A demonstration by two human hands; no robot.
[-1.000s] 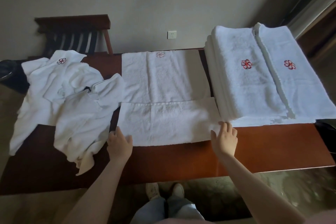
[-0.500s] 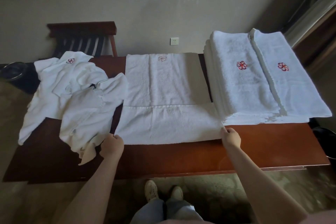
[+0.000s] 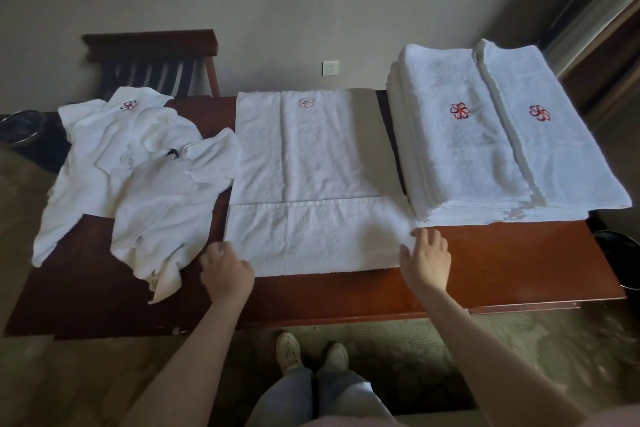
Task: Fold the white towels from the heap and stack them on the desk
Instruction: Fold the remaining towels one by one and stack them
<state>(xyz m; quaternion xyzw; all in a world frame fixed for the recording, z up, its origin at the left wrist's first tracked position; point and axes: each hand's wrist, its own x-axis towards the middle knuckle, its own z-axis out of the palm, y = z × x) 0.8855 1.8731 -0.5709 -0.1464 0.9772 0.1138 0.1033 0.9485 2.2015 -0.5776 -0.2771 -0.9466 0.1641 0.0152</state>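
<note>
- Nearest me, the left hand [image 3: 227, 267] sat with fingers curled over the near left corner of the spread towel [image 3: 311, 156]. It seemed to be pinching the corner, though blur kept me from being surer.
- The right hand [image 3: 426, 258] lay loose, fingers spread, with its fingertips touching the towel's near right corner and gripping nothing.
- The towel lay on the desk [image 3: 512, 263] at twelve o'clock, its near edge already turned up into a band.
- I judged it light, soft terry: limp enough to sag if lifted by one point, but grippy rather than slippery. The two ends of that folded near edge looked the right places to take hold, lifted together.
- At ten o'clock the heap [image 3: 145, 184] lay crumpled, touching the towel's left edge.
- At two o'clock the stack [image 3: 485, 135] stood just beside the towel, thick and surely heavier.
- Farthest off, at eleven o'clock, a chair [image 3: 152, 55] stood behind the desk.
</note>
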